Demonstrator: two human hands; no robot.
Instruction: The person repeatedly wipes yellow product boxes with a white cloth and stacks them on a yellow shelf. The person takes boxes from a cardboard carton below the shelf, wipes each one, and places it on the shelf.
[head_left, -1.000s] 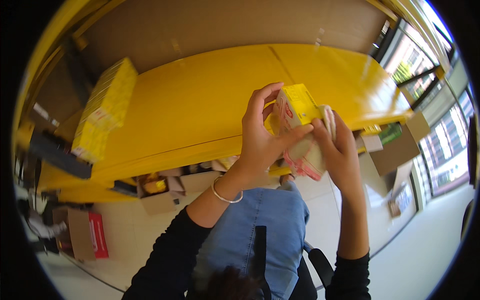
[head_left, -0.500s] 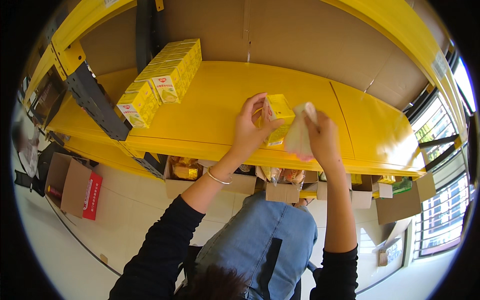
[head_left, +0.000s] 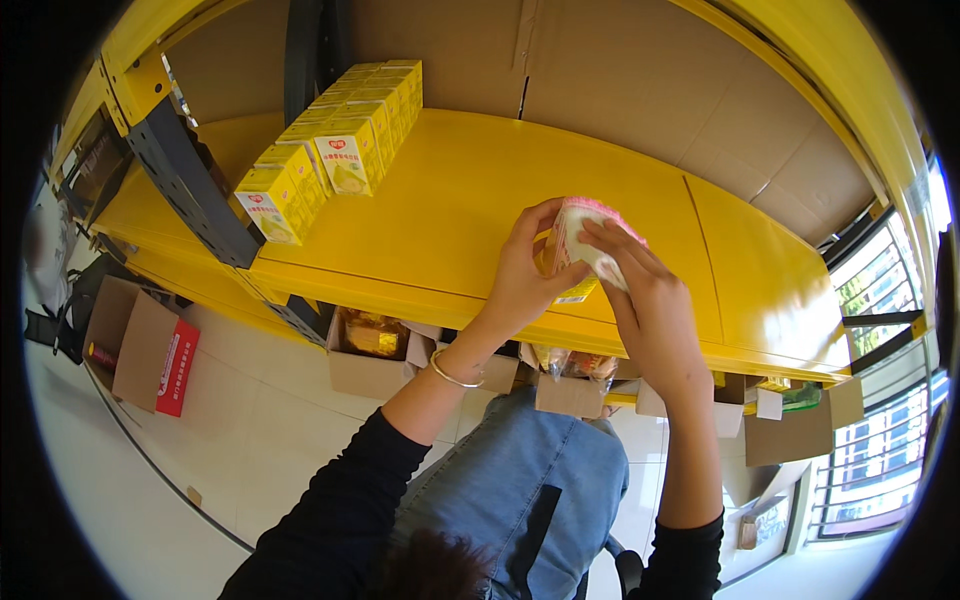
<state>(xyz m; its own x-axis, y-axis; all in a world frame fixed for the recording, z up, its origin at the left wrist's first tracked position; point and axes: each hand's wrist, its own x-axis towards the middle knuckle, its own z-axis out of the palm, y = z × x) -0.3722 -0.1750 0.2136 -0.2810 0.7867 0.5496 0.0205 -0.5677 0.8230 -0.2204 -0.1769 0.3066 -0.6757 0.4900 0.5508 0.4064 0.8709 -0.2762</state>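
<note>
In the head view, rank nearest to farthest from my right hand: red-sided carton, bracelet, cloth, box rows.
1. Cloth: in the right hand.
2. Bracelet: lower left.
3. Box rows: left, on the shelf.
4. Red-sided carton: far left.

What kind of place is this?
It looks like a stockroom, or maybe a shop. There's a big yellow shelf, small yellow cartons lined up on it, and open cardboard boxes lower down.
</note>
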